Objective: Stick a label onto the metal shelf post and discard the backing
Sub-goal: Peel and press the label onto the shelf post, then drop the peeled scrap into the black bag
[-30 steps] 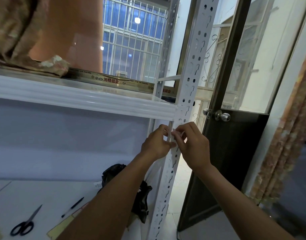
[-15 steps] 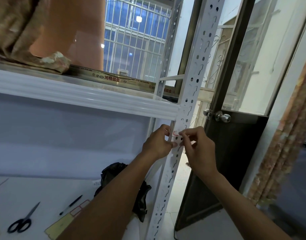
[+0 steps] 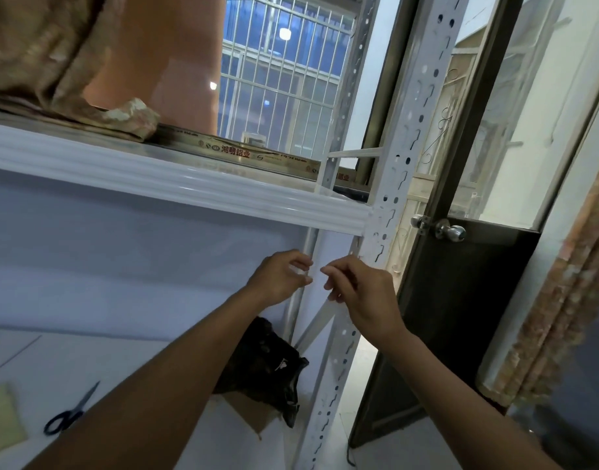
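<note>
Hovering in the middle of the frame, both hands are working just below the white ribbed shelf beam and just left of the white perforated metal shelf post. The left hand is curling its fingers and pinching a small pale sliver at its fingertips; it is too small to tell whether that is the label or its backing. The right hand is bunching its fingertips close together, facing the left hand, and I cannot tell whether it is holding anything. No label is showing on the post's face. As I am judging it, 2 things are threatening: a rushed peel could be folding the sticky side onto a finger, and pressing over the post's slots could be leaving wrinkles. Black-handled scissors are lying at the lower left.
</note>
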